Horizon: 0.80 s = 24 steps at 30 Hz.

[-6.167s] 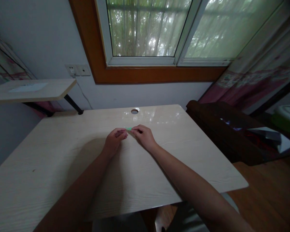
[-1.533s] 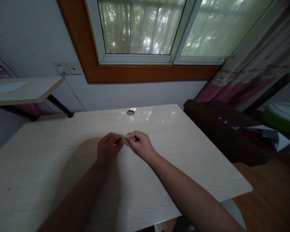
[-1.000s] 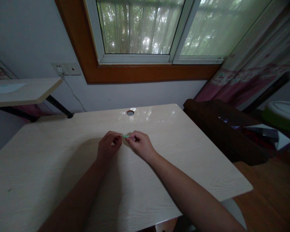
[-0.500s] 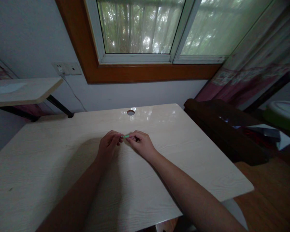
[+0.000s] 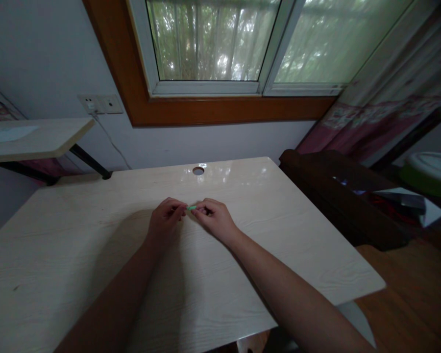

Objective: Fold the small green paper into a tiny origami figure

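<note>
A small, thin green piece (image 5: 191, 208) bridges the gap between my fingertips; it is too small and too covered for me to tell its kind. My left hand (image 5: 166, 215) pinches its left end between thumb and fingers. On the other end, the thumb and forefinger of my right hand (image 5: 213, 216) are closed in a pinch. Both hands are just above or resting on the pale wood-grain table (image 5: 279, 220), near its middle.
A round cable hole (image 5: 198, 170) lies near the table's back edge. At the left, a raised shelf (image 5: 40, 139) stands on black legs. A dark wooden bench (image 5: 338, 196) with things on it is beyond the right edge. A window (image 5: 213, 44) is ahead.
The fingers of my left hand have drawn slightly closer round the green piece. My right hand has hardly moved.
</note>
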Available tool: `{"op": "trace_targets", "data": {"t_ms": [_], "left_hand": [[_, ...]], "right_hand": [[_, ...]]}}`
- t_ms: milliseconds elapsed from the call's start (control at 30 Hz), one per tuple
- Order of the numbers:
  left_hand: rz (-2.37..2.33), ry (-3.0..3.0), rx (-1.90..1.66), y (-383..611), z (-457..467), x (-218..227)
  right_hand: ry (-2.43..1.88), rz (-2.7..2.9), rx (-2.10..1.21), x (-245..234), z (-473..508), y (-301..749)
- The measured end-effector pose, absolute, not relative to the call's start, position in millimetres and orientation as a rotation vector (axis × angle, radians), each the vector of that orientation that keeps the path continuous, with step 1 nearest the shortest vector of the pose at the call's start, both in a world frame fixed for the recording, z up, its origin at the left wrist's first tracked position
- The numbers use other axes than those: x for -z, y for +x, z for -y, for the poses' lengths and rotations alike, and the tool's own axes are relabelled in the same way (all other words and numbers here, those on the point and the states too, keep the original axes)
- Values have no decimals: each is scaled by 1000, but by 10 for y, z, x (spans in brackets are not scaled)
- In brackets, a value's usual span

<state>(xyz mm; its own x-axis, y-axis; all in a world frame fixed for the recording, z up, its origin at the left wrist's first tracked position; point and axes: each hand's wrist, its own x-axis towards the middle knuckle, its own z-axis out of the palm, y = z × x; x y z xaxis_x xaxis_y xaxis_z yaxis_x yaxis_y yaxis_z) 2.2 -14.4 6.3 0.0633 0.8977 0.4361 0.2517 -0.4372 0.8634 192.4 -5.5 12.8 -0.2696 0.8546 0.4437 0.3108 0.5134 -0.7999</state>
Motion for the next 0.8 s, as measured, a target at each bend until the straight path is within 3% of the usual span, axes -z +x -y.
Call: {"op": "trace_targets", "data": {"t_ms": [367,800], "left_hand": [[-1114,1765,-1426,37,183,-127],[-1096,1741,-1415,35,169,-98]], "right_hand": [[-1009,1667,-954,-99,45,1913],[-987,1762,-857,-141,60,1927]]}}
